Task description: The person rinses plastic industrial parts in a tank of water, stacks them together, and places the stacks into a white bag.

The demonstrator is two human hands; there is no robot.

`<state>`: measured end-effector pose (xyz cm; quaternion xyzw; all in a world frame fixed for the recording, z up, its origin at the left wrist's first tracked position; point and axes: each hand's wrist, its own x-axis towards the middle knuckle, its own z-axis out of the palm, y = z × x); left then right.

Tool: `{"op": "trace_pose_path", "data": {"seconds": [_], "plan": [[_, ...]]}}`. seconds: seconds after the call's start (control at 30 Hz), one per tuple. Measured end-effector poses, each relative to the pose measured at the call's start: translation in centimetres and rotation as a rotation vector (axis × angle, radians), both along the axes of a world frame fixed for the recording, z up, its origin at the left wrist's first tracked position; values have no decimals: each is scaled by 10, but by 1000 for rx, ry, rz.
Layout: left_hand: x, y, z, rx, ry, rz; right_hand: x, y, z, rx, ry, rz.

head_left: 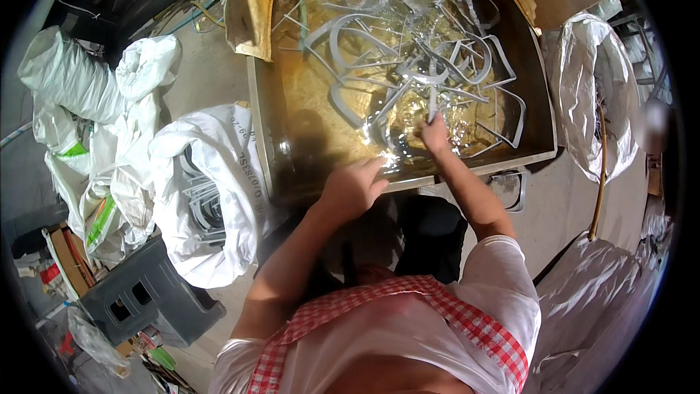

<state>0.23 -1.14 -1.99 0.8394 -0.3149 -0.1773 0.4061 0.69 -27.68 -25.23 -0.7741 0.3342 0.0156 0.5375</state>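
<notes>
Our right hand (pixel 435 135) is clamped on a grey strip (pixel 432 104) jutting beyond it — our left hand (pixel 352 188), thumb and fingers apart, is left of it, by the rim of the tank (pixel 538 120).

Smooth grey strips (pixel 433 101) are gleaming like satin metal in glossy water (pixel 310 91). A white sack (pixel 237 244) is showing crinkled plastic, a step stool (pixel 171 292) is showing matt plastic, and checked straps (pixel 488 328) are showing matt cloth.

White shirt (pixel 499 273), red-checked straps (pixel 481 321)
</notes>
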Motion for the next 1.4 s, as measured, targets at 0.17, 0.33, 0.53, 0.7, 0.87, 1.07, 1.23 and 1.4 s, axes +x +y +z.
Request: {"op": "trace_pose_path", "data": {"seconds": [0.17,0.33,0.53,0.7,0.87,1.07,1.23,1.4], "plan": [[1,4,-9,8,24,44,36,69,36,585,70,-80],[6,7,-7,155,4,62,62,97,7,881,37,-249],[17,19,-39,300,-47,171,72,112,61,977,151,-224],[26,17,-47,246,-463,270,68,125,181,1336,90,-226],[44,6,-39,255,-39,152,76,128,176,1403,-43,-302],[48,11,-92,69,42,303,75,118,132,1456,-130,-60],[54,-4,-42,-394,659,701,42,24,121,-304,65,229],[58,8,-38,-955,853,648,-7,-35,59,-912,609,77]]}}
